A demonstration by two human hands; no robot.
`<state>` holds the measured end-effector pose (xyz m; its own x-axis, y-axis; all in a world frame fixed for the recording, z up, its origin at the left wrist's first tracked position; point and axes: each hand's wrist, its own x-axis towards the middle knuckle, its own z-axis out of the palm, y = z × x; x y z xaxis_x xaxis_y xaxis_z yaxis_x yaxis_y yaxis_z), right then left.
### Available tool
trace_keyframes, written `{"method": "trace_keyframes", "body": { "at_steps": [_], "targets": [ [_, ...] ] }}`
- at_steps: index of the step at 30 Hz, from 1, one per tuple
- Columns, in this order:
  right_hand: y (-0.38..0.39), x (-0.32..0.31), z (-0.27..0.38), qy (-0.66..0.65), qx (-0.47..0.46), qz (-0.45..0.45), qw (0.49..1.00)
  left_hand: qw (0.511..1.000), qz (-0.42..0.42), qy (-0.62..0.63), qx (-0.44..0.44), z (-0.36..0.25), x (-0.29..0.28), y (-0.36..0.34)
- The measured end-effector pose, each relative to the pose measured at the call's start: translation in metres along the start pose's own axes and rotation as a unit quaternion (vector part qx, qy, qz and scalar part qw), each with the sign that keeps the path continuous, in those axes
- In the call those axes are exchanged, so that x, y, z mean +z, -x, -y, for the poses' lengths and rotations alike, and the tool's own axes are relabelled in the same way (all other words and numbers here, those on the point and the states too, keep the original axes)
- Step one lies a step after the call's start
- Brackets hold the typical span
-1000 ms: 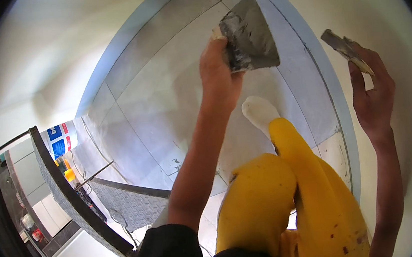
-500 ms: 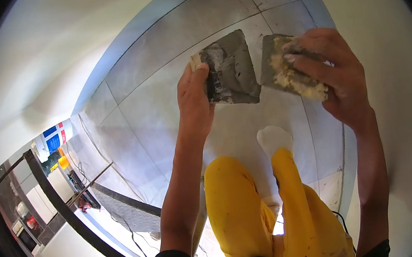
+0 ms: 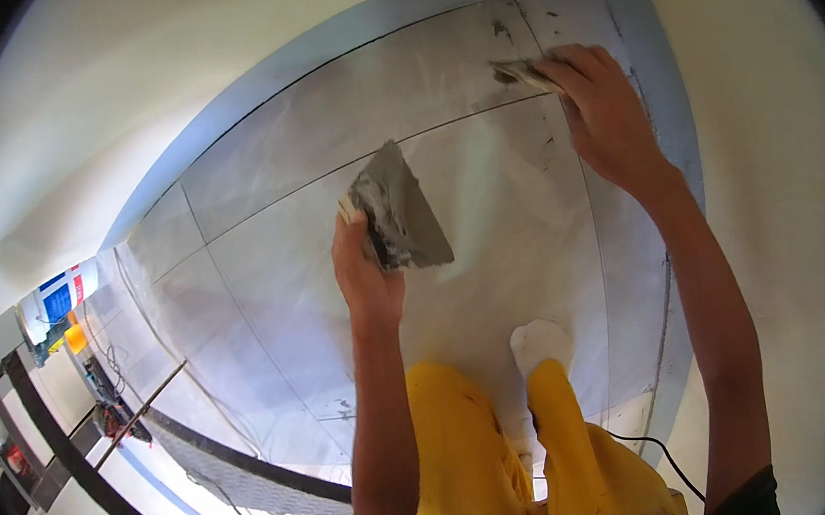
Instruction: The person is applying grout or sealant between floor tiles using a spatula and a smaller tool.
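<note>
My left hand (image 3: pixel 368 267) grips a flat, squarish spreader (image 3: pixel 420 232) by its pale edge, thumb on top. Wet grey paste (image 3: pixel 387 185) covers much of its face, and it is held up over the floor. Farther out to the right, my right hand (image 3: pixel 607 101) is closed on a second flat spreader (image 3: pixel 536 77), tilted nearly edge-on. Its far edge is at the tiled floor (image 3: pixel 334 276), close to a tile joint and dark grey smears (image 3: pixel 501 29); whether it touches cannot be made out. My fingers hide part of it.
A blue-grey skirting band (image 3: pixel 665 100) runs along pale walls that meet at the far right corner. My legs in yellow trousers (image 3: pixel 462 443) are below. Dark metal bars (image 3: pixel 81 453), cables (image 3: pixel 233 508) and a white-and-blue bucket (image 3: pixel 62 294) stand at left.
My right hand has moved away from the left spreader, outward to the floor near the far right corner, turning its spreader edge-on. My left hand has lowered toward me, still holding the pasted spreader.
</note>
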<state>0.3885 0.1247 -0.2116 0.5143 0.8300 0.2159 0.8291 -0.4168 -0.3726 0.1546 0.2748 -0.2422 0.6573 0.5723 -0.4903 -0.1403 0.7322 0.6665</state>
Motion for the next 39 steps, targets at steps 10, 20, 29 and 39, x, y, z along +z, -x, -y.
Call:
{"method": "trace_keyframes", "body": {
  "at_steps": [10, 20, 29, 39],
  "targets": [
    [-0.066, 0.114, -0.026, 0.153, -0.032, -0.13, 0.979, 0.985, -0.129, 0.113, -0.021, 0.035, -0.021, 0.011],
    [-0.085, 0.096, -0.036, 0.251, -0.097, 0.081, 0.96, 0.973, -0.172, 0.149, -0.033, 0.037, -0.029, -0.003],
    [-0.06, 0.084, -0.061, 0.263, -0.041, -0.073, 0.961, 0.977, -0.127, 0.17, -0.017, 0.042, -0.036, -0.006],
    [-0.086, 0.059, -0.05, 0.332, -0.045, 0.184, 0.924, 0.973, -0.15, 0.169, -0.039, 0.04, -0.048, -0.006]
  ]
}}
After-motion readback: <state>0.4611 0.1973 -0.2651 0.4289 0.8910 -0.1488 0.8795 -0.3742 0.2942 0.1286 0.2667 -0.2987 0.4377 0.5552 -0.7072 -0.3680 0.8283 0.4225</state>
